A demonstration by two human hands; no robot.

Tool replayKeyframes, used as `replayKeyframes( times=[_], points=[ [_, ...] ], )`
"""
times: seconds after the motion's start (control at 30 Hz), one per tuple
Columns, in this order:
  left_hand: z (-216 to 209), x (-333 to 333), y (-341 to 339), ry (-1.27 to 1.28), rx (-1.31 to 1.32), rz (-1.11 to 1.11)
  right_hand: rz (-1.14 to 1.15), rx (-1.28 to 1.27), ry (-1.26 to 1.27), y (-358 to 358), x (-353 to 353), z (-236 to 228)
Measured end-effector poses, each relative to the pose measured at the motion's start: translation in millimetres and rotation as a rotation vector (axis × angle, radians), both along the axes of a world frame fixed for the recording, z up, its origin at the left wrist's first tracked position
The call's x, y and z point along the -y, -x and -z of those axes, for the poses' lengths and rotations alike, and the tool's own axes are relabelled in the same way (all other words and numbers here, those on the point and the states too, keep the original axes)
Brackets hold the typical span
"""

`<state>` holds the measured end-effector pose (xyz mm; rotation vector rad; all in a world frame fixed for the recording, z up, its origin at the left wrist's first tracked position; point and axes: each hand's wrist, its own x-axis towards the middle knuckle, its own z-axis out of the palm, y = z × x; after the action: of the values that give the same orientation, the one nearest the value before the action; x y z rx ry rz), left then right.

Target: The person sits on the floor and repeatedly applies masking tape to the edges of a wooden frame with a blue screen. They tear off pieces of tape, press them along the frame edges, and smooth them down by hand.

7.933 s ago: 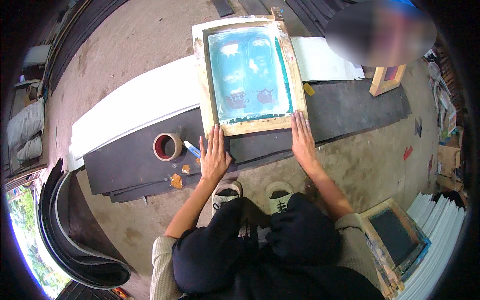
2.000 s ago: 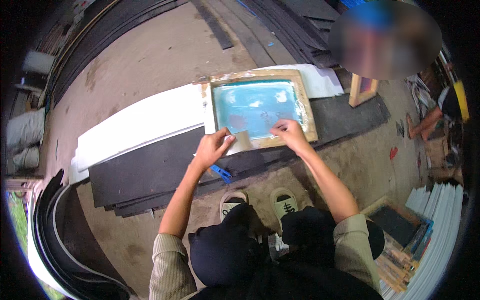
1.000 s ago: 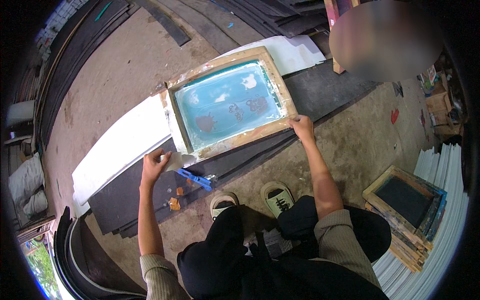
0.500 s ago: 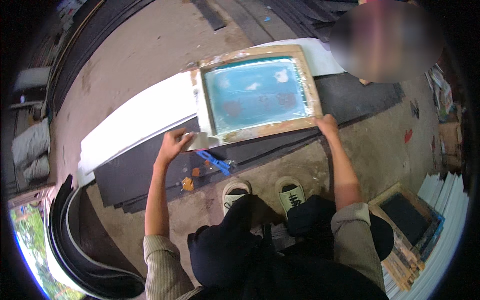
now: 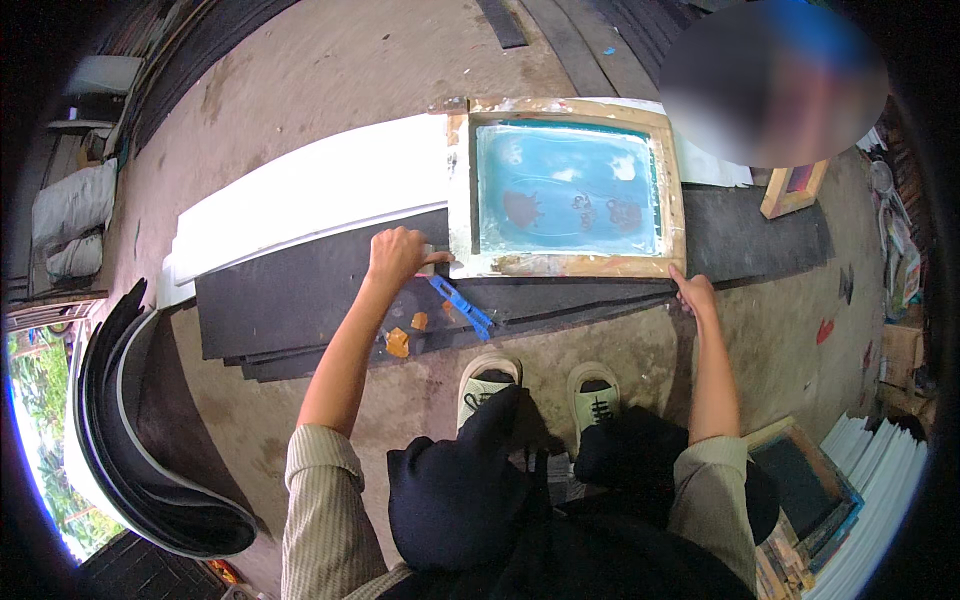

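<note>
Wooden frame (image 5: 577, 265) lies across white sheets (image 5: 320, 180) and black sheets (image 5: 310, 280). Judge it light and stiff, its blue mesh (image 5: 560, 180) easily torn; grip the rails (image 5: 458, 190). Your left hand (image 5: 400, 255) curls around mostly hidden tape (image 5: 429, 267), forearm (image 5: 347, 360) slanting inward; your right hand (image 5: 692, 290) touches the near-right corner, clamping unclear.
</note>
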<state>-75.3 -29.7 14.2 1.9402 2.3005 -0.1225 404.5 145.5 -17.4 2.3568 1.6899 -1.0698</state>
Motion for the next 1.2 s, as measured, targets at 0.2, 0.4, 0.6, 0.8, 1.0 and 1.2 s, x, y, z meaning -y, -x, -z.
replayKeyframes(
  times=[0.2, 0.4, 0.6, 0.8, 1.0, 1.2],
  points=[
    [0.2, -13.9, -24.2, 0.172, -0.083, -0.072, -0.068, 0.128, -0.296, -5.4, 17.9, 13.3],
    [5.6, -17.3, -31.9, 0.237, -0.140, -0.135, 0.043, 0.131, -0.259, 9.0, 28.6, 2.0],
    [1.0, -19.5, -34.4, 0.258, -0.130, -0.160, 0.078, -0.110, -0.738, 95.7, 100.2, 5.0],
    [3.5, -10.8, -30.9, 0.150, -0.056, -0.145, -0.487, -0.457, -0.505, 226.3, 184.7, 13.7],
    [4.3, -10.5, -31.3, 0.130, -0.039, -0.154, -0.634, -0.443, -0.532, 273.9, 200.8, 14.7],
    [4.3, -12.7, -32.9, 0.138, -0.020, -0.157, -0.762, -0.386, -0.431, 267.4, 195.5, 14.9]
  ],
)
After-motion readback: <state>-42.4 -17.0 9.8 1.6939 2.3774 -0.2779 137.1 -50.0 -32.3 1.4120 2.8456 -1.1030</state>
